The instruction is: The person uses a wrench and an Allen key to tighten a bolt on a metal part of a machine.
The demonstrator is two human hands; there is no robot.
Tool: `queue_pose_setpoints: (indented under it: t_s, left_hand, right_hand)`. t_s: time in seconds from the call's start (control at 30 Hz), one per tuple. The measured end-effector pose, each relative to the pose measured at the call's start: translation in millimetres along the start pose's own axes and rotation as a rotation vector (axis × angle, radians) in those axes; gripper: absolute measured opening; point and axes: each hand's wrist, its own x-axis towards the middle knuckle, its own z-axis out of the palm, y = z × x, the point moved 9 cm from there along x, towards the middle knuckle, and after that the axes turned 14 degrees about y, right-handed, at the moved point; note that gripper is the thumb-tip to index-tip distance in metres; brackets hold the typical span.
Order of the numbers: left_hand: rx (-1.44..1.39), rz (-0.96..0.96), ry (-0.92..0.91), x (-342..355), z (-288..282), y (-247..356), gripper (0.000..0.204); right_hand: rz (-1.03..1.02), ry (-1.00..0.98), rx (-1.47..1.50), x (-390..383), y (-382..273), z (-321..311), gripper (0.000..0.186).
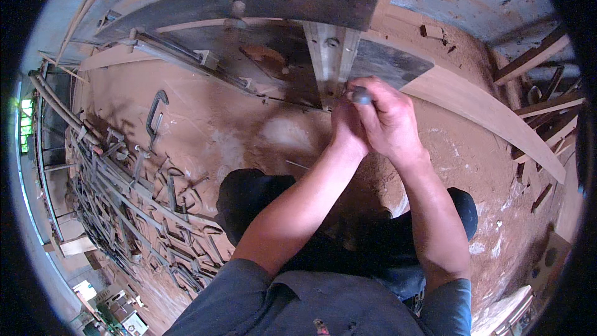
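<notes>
The right hand [395, 118] had its fingers curled snugly around a grey, round-ended, rod-like handle [360, 94], while the left hand [348, 127] pressed close against it, its fingertips too hidden to tell how far they were bent or what they gripped. The handle was just beside the near end of a pale, straight, grooved bar [329, 56], near a dark, flat, broad panel [398, 62]. It seemed stiff, fairly light and hard to break, perhaps slick with dust, and best held around its shaft, behind the rounded tip
</notes>
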Motion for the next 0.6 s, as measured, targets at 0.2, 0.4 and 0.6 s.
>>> queue_pose_setpoints:
  t_s: [0.2, 0.4, 0.6]
  left_hand:
    - [0.420, 0.177, 0.454, -16, -26, 27, 0.027]
    - [0.394, 0.147, 0.325, -12, -19, 6, 0.025]
    - [0.486, 0.296, 0.324, -14, -26, 16, 0.012]
  right_hand:
    - [0.762, 0.490, 0.504, -47, 65, -29, 0.020]
    - [1.241, 0.682, 0.950, -100, 146, -30, 0.027]
    - [1.464, 0.686, 1.076, -122, 175, -2, 0.032]
